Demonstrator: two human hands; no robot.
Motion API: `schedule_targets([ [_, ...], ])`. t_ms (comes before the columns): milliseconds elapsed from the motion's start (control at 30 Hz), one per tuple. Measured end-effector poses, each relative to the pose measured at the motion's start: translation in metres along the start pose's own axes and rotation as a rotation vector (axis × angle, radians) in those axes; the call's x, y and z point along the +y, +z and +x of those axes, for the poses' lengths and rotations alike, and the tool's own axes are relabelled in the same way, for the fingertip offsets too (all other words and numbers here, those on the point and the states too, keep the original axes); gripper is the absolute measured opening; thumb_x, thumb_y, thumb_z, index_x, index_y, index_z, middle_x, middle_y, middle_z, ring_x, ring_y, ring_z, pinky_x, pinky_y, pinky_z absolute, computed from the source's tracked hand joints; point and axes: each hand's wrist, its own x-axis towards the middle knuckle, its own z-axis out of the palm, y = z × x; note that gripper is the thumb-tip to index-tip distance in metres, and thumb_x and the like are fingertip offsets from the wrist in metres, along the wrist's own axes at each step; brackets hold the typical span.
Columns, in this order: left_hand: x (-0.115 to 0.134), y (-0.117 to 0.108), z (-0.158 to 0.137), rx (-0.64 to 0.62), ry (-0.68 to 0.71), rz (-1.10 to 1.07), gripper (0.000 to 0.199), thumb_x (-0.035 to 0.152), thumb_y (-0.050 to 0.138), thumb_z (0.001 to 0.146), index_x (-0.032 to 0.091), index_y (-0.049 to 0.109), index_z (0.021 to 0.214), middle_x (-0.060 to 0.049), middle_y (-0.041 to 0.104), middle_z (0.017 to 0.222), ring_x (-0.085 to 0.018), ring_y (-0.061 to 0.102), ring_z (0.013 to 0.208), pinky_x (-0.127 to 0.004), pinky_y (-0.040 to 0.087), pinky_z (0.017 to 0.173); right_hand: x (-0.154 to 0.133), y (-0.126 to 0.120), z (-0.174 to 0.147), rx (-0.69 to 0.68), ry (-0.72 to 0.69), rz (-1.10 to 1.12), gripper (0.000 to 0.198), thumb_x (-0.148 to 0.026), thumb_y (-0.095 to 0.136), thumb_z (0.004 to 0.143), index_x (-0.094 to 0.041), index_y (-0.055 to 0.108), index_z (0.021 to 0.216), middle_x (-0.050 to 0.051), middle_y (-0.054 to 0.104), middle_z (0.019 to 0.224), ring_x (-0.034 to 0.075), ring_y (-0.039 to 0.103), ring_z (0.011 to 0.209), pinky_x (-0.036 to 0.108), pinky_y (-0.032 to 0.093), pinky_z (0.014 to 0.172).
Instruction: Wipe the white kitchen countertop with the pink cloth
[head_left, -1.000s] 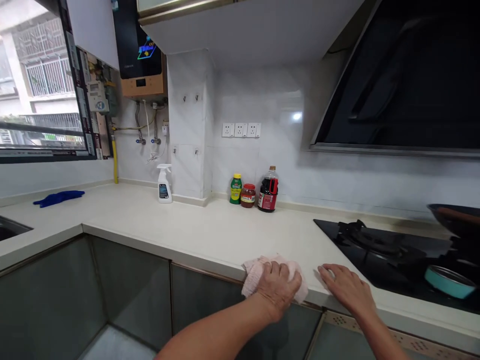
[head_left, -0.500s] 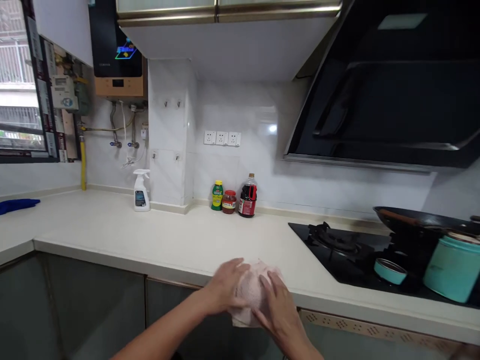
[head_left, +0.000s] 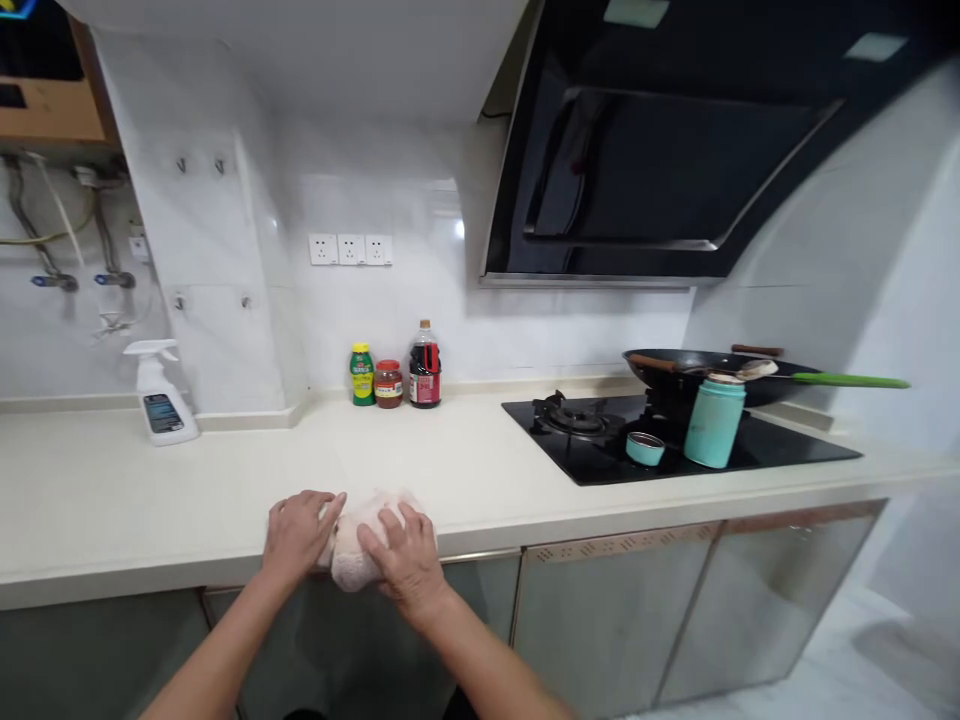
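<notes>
A pale pink cloth (head_left: 352, 562) is bunched up at the front edge of the worktop, part of it hanging over the edge. My right hand (head_left: 409, 560) is closed on its right side, fingers curled over the top. My left hand (head_left: 296, 535) grips the left side, with the thumb toward the middle; its palm side is hidden. Behind the hands, against the wall, stand a green bottle with a yellow cap (head_left: 362, 375), a red-lidded jar (head_left: 388, 385) and a dark sauce bottle (head_left: 425, 370).
A white spray bottle (head_left: 161, 395) stands at left on the worktop (head_left: 225, 500). On the right, the black gas hob (head_left: 555, 450) carries a wok (head_left: 694, 365), a turquoise canister (head_left: 714, 425) and a small turquoise cup (head_left: 645, 450). A slanted range hood (head_left: 637, 180) hangs above.
My view has swung right, bringing more of the hob and a green handle at the wok into sight. Both hands stay at the cloth, which now sits closer against the worktop edge.
</notes>
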Motion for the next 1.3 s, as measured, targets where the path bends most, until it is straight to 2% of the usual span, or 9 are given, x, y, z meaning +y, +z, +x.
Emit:
schedule_targets([
  [100, 0.002, -0.003, 0.000, -0.010, -0.022, 0.015, 0.052, 0.052, 0.031, 0.098, 0.023, 0.074, 0.102, -0.007, 0.075, 0.113, -0.026, 0.064, 0.112, -0.043, 0.037, 0.100, 0.045, -0.017, -0.026, 0.042, -0.052, -0.025, 0.095, -0.026, 0.094, 0.062, -0.034, 0.043, 0.141, 0.011, 0.044, 0.142, 0.041, 0.037, 0.131, 0.055, 0.044, 0.097],
  [233, 0.003, -0.002, 0.001, -0.002, -0.037, 0.044, 0.053, 0.053, 0.031, 0.096, 0.024, 0.075, 0.101, -0.006, 0.075, 0.114, -0.026, 0.064, 0.111, -0.043, 0.036, 0.099, 0.123, -0.045, -0.079, 0.068, -0.070, -0.059, 0.098, -0.017, 0.091, 0.058, -0.032, 0.042, 0.141, 0.012, 0.037, 0.148, 0.040, 0.030, 0.138, 0.055, 0.041, 0.103],
  [367, 0.005, 0.000, 0.002, 0.003, -0.043, 0.073, 0.052, 0.054, 0.032, 0.094, 0.024, 0.075, 0.100, -0.006, 0.075, 0.115, -0.027, 0.064, 0.111, -0.042, 0.037, 0.098, 0.201, -0.091, -0.136, 0.015, 0.050, -0.132, 0.096, -0.010, 0.081, 0.058, -0.027, 0.038, 0.143, 0.014, 0.029, 0.153, 0.037, 0.026, 0.141, 0.054, 0.035, 0.112],
  [533, 0.005, 0.002, 0.003, -0.016, -0.045, 0.091, 0.049, 0.050, 0.035, 0.093, 0.023, 0.075, 0.101, -0.007, 0.074, 0.116, -0.028, 0.064, 0.110, -0.041, 0.038, 0.094, 0.285, -0.151, -0.194, -0.018, 0.211, -0.241, 0.092, -0.007, 0.071, 0.060, -0.018, 0.035, 0.144, 0.019, 0.031, 0.150, 0.036, 0.030, 0.139, 0.051, 0.033, 0.115],
  [700, 0.006, 0.005, 0.003, -0.009, -0.032, 0.124, 0.047, 0.051, 0.036, 0.094, 0.025, 0.075, 0.102, -0.007, 0.073, 0.116, -0.028, 0.063, 0.108, -0.039, 0.038, 0.091, 0.331, -0.180, -0.221, -0.030, 0.314, -0.333, 0.083, -0.007, 0.065, 0.060, -0.015, 0.040, 0.139, 0.020, 0.038, 0.144, 0.037, 0.036, 0.135, 0.050, 0.034, 0.114],
  [833, 0.010, 0.007, 0.004, -0.017, -0.020, 0.114, 0.045, 0.051, 0.038, 0.094, 0.027, 0.075, 0.103, -0.005, 0.074, 0.116, -0.027, 0.063, 0.108, -0.039, 0.036, 0.093, 0.311, -0.168, -0.207, -0.031, 0.340, -0.355, 0.082, -0.008, 0.066, 0.057, -0.016, 0.042, 0.136, 0.018, 0.042, 0.138, 0.039, 0.039, 0.129, 0.053, 0.036, 0.111],
  [1100, 0.013, 0.008, 0.004, 0.013, -0.025, 0.106, 0.043, 0.053, 0.041, 0.095, 0.027, 0.075, 0.100, -0.005, 0.073, 0.113, -0.027, 0.062, 0.107, -0.039, 0.033, 0.096, 0.178, -0.073, -0.131, 0.096, 0.307, -0.303, 0.083, -0.001, 0.065, 0.065, -0.025, 0.036, 0.138, 0.015, 0.036, 0.145, 0.042, 0.029, 0.135, 0.060, 0.037, 0.105],
  [1167, 0.014, 0.007, 0.004, 0.017, -0.031, 0.109, 0.044, 0.054, 0.042, 0.094, 0.027, 0.076, 0.099, -0.005, 0.073, 0.113, -0.027, 0.062, 0.107, -0.040, 0.033, 0.095, 0.161, -0.066, -0.120, 0.136, 0.319, -0.294, 0.084, 0.002, 0.063, 0.065, -0.025, 0.036, 0.139, 0.016, 0.036, 0.144, 0.043, 0.027, 0.136, 0.064, 0.036, 0.104],
  [1300, 0.015, 0.006, 0.004, 0.016, -0.028, 0.116, 0.044, 0.053, 0.041, 0.095, 0.026, 0.076, 0.098, -0.005, 0.073, 0.112, -0.028, 0.062, 0.107, -0.041, 0.033, 0.094, 0.139, -0.064, -0.102, 0.147, 0.283, -0.235, 0.094, 0.001, 0.070, 0.052, -0.023, 0.040, 0.137, 0.018, 0.038, 0.142, 0.047, 0.030, 0.132, 0.065, 0.036, 0.103],
])
